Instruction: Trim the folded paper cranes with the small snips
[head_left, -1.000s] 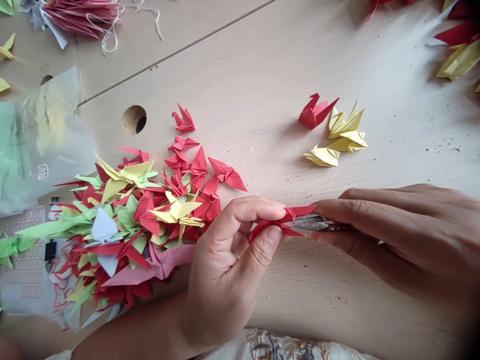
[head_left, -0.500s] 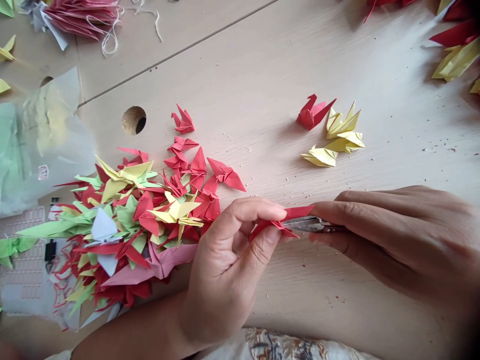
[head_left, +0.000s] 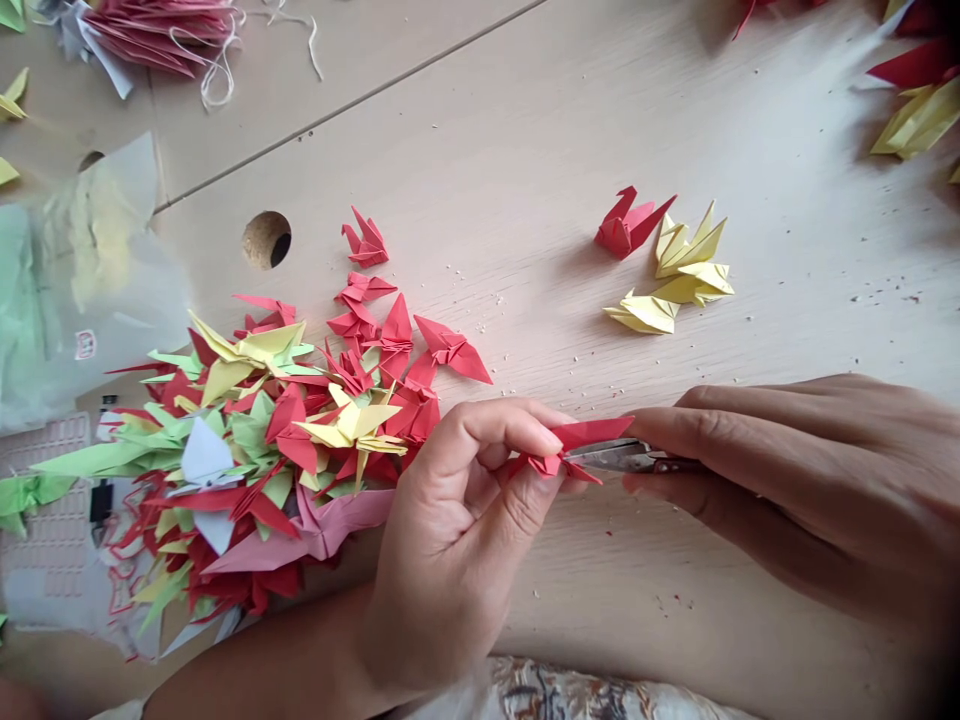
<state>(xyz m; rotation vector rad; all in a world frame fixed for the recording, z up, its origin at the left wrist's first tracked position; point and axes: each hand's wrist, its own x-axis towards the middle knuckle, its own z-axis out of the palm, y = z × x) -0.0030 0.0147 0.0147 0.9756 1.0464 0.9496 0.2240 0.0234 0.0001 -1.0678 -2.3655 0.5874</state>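
Note:
Between the thumb and fingers of my left hand [head_left: 480,530] is a red origami crane [head_left: 592,434], a folded point of it reaching right. My right hand [head_left: 810,480] grips a small pointed metal tool [head_left: 615,456], which looks like small scissors or pliers. Its tip meets the folds of the crane; fingers hide most of the handle. Just left of my left hand lies a heap of paper cranes [head_left: 247,450] in red, green, yellow, pink and pale blue. Beyond my hands, a red crane [head_left: 626,228] stands beside several yellow cranes [head_left: 688,262].
At the left are a clear plastic bag [head_left: 112,270] and a printed sheet [head_left: 52,560]. Pink folded paper [head_left: 165,35] and white string [head_left: 217,80] lie at the top left. The tabletop has a round hole [head_left: 266,240]. More red and yellow cranes [head_left: 919,118] sit top right.
My right hand and the tool have shifted slightly right and down. The red crane in my left hand has turned a little, showing more of its folded middle.

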